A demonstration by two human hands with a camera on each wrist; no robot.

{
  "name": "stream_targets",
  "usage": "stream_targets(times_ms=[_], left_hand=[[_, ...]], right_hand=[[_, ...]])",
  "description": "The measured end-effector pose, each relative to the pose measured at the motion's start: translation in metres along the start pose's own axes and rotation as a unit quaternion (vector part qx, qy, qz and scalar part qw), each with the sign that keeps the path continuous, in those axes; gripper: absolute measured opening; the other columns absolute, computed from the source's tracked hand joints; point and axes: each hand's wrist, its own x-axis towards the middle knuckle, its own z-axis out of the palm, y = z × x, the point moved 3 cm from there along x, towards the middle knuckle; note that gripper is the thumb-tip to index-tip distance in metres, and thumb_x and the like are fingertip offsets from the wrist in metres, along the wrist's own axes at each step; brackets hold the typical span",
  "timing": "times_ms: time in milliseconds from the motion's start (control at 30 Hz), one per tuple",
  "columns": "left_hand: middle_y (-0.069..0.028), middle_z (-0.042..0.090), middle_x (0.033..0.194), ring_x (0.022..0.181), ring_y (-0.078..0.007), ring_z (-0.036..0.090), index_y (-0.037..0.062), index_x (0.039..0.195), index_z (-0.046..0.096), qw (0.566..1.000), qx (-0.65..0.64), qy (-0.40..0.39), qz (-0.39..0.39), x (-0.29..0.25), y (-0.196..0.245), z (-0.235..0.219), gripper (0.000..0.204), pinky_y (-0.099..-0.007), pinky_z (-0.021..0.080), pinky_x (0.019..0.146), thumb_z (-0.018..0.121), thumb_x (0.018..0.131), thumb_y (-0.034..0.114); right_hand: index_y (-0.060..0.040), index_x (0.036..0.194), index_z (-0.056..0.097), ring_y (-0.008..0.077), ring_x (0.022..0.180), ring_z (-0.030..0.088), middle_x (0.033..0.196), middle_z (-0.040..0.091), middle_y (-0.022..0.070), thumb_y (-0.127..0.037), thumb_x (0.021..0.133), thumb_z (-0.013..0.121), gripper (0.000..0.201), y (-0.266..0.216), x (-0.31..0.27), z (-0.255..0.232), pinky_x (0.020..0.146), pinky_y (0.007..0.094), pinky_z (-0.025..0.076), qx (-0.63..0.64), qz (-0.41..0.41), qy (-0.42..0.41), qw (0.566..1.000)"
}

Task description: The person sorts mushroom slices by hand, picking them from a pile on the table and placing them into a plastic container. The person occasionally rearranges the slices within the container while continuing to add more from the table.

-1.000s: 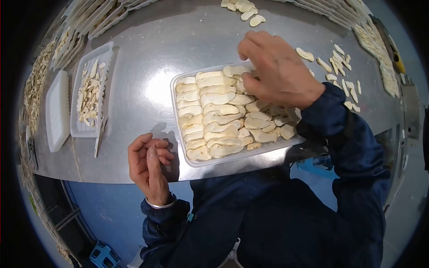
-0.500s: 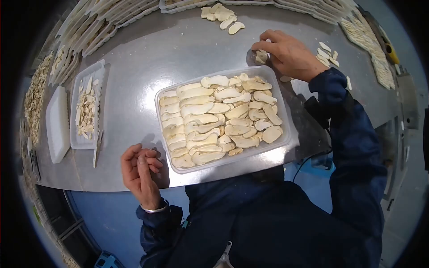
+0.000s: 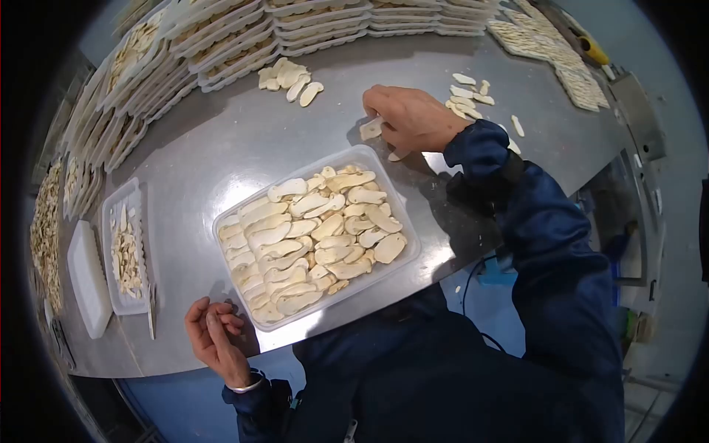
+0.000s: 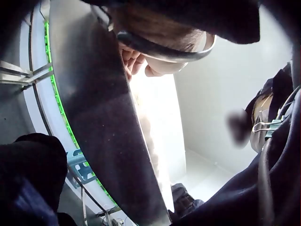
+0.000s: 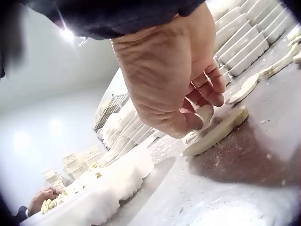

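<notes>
A clear plastic tray (image 3: 413, 255) near the table's front edge holds rows of overlapping pale mushroom slices (image 3: 284, 247). Beyond its far right corner, my right hand (image 3: 417, 119) is low over the metal table, pinching a mushroom slice (image 3: 371, 129) between thumb and fingers. Another slice (image 5: 218, 134) lies on the table just under the fingertips in the right wrist view. My left hand (image 3: 216, 336) rests beside the tray's near left corner, fingers loosely curled around nothing. In the left wrist view a bracelet (image 4: 164, 52) and sleeve cover most of that hand.
Stacked filled white trays (image 3: 317, 29) line the back. Loose slices lie in a back pile (image 3: 288, 77) and at the right (image 3: 465, 96). On the left stand a small tray of pieces (image 3: 140, 244), a knife (image 3: 152, 310) and a white tray (image 3: 88, 280). A slice-covered rack (image 3: 546, 55) sits back right.
My right hand has moved from over the tray to the table beyond it, at a mushroom slice. The head view has shifted, showing more of the back stacks. My left hand stays beside the tray.
</notes>
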Motion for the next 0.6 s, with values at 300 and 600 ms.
stream_targets(times_ms=[300, 600], left_hand=[[-0.0099, 0.062, 0.087, 0.063, -0.006, 0.05, -0.0042, 0.119, 0.049, 1.0, 0.006, -0.007, -0.001, 0.001, -0.002, -0.003, 0.022, -0.0177, 0.04, 0.06, 0.044, 0.101, 0.008], [-0.0089, 0.062, 0.086, 0.062, -0.0054, 0.049, -0.0037, 0.118, 0.05, 1.0, 0.029, 0.0, -0.004, 0.001, -0.003, -0.004, 0.021, -0.0175, 0.04, 0.059, 0.046, 0.101, 0.008]], right_hand=[[-0.0009, 0.091, 0.061, 0.0253, 0.074, 0.056, 0.086, 0.059, 0.0106, -0.004, 0.082, 0.057, 0.011, 0.032, -0.076, -0.066, 0.068, 0.0348, 0.045, 0.071, 0.142, -0.048, 0.986], [-0.0071, 0.109, 0.067, 0.0394, 0.094, 0.063, 0.107, 0.066, 0.0215, -0.007, 0.079, 0.054, 0.033, 0.122, -0.101, -0.062, 0.083, 0.046, 0.049, -0.145, 0.312, 0.021, 0.939]])
